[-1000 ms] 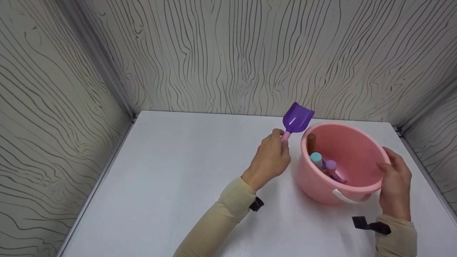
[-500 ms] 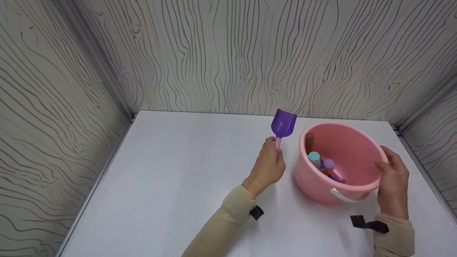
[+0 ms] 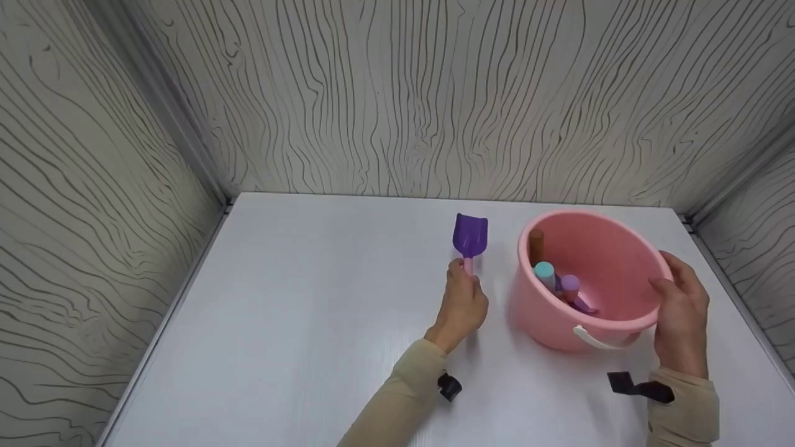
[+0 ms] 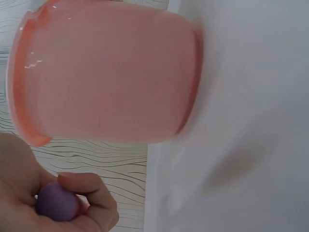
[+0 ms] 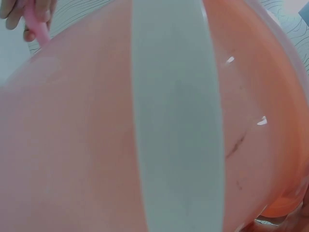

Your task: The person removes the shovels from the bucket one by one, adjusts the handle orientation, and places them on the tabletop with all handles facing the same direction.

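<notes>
A small toy shovel (image 3: 470, 236) with a purple scoop and a pink handle is gripped in my left hand (image 3: 461, 304), left of the pink bucket (image 3: 553, 320). In the left wrist view the fingers curl round the handle, whose purple end (image 4: 57, 202) pokes out. My right hand (image 3: 683, 316) holds the bucket's right rim, thumb on the inside, other fingers outside. The bucket looks tilted toward me. Inside it lie several handled toys, among them a brown handle (image 3: 536, 247), a teal-capped one (image 3: 545, 273) and a purple-ended one (image 3: 569, 285); their lower parts are hidden.
The bucket's white carrying handle (image 3: 599, 339) hangs at its front and fills the middle of the right wrist view. Everything is on a white table (image 3: 298, 310). Wood-patterned panels (image 3: 397, 99) enclose it at the back and both sides.
My left hand has moved left and toward me with the shovel, away from the bucket, and the scoop has swung to point straight away from me. The right hand keeps hold of the rim.
</notes>
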Motion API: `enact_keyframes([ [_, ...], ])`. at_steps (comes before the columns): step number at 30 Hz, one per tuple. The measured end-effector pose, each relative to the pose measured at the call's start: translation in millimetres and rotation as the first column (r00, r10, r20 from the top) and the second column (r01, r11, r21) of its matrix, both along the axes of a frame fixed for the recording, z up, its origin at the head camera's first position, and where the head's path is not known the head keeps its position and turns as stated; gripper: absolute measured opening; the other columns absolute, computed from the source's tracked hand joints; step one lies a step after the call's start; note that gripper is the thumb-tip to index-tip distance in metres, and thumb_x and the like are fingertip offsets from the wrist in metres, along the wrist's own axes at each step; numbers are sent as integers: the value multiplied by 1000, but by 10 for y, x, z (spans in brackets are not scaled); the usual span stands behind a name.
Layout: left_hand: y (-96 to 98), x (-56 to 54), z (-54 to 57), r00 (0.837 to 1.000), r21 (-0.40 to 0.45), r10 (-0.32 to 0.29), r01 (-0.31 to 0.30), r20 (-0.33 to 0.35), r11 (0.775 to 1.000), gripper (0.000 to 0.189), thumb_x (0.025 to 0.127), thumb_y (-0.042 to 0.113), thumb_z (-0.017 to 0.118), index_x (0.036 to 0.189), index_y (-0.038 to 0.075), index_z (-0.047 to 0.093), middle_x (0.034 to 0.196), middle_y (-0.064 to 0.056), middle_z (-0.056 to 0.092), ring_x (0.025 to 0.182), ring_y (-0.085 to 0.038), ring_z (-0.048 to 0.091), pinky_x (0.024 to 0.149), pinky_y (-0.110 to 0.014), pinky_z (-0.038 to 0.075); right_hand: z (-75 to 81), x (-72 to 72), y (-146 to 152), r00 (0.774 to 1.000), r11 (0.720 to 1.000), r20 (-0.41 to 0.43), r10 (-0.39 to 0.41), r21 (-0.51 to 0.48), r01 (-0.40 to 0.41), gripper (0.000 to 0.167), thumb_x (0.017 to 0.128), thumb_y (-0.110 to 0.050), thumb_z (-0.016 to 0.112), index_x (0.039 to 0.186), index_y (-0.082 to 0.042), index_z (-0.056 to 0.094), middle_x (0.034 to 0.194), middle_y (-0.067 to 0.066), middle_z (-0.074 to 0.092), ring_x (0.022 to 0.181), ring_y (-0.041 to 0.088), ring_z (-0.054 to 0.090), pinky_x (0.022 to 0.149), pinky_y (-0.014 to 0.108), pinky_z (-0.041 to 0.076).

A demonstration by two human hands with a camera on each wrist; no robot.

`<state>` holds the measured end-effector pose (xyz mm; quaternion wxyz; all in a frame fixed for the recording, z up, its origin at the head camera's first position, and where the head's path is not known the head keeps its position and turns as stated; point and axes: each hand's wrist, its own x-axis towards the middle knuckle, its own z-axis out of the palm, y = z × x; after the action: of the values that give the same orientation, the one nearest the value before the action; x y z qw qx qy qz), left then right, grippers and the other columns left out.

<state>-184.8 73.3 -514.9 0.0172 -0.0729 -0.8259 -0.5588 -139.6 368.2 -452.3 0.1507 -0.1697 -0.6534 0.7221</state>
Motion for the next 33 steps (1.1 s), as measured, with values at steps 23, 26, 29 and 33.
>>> enact_keyframes([
  [23,161,57,-445,982,161,46,-76,182,984,46,109,2,39,149,-19,30,149,-39,44,151,-48,40,125,-53,34,-22,-5,20,1000,1000,5,-12,13,12,50,111,-9,46,161,-13,45,143,-8,53,120,6,57,86,11,55],
  [26,180,65,-434,979,156,42,-75,201,985,45,109,2,40,148,-19,30,147,-38,46,149,-48,41,125,-53,35,-19,-1,19,1000,1000,0,-10,8,10,50,111,-9,46,161,-13,44,143,-8,53,120,6,57,86,11,55],
  [29,193,70,-419,978,145,41,-72,207,987,44,109,2,41,146,-19,31,143,-38,47,147,-49,43,123,-53,36,-15,-2,8,1000,1000,1,-10,15,10,51,112,-9,45,162,-12,42,145,-7,52,120,6,57,87,11,55],
  [33,189,66,-388,971,132,15,-47,238,990,48,109,5,41,149,-19,28,145,-38,45,149,-48,41,124,-53,35,-7,-9,-12,1000,1000,4,-14,21,14,51,112,-11,45,163,-13,42,146,-6,51,120,7,57,86,11,56],
])
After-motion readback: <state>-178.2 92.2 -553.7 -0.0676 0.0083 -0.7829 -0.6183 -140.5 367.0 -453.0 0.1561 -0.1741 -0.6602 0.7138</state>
